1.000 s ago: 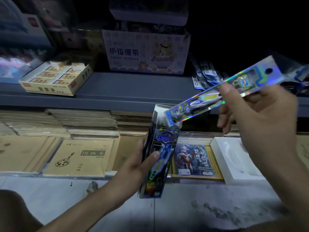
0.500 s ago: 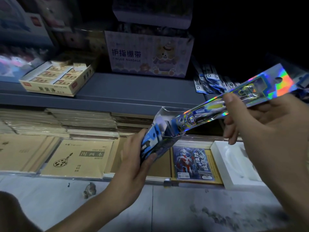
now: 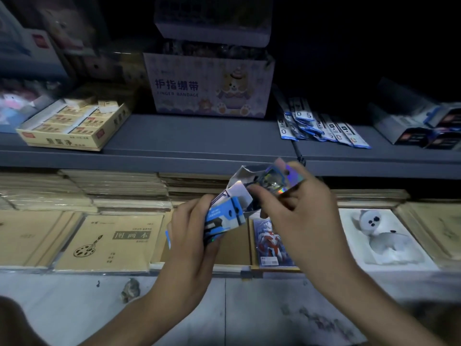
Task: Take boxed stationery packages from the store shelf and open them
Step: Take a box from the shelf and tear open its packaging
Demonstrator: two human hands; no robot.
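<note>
Before the shelf (image 3: 199, 138), left hand (image 3: 192, 236) gripping blurred box (image 3: 224, 217), right hand (image 3: 299, 216) pinching half-hidden insert (image 3: 283, 178)

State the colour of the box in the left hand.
The box is mostly blue and white; head view.

DIM AISLE: A grey upper shelf (image 3: 199, 136) spans the frame, its back lost in darkness. An open tray of erasers (image 3: 72, 126) sits near its left front edge. A pastel carton (image 3: 209, 88) (printed "FINGER BANDAGE") stands at mid-shelf towards the back. The lower shelf (image 3: 232, 269) carries stacked brown sketchbooks (image 3: 112, 243) along its front edge. The floor (image 3: 74, 308) below is pale, scuffed tile crossed by one dark seam.
</note>
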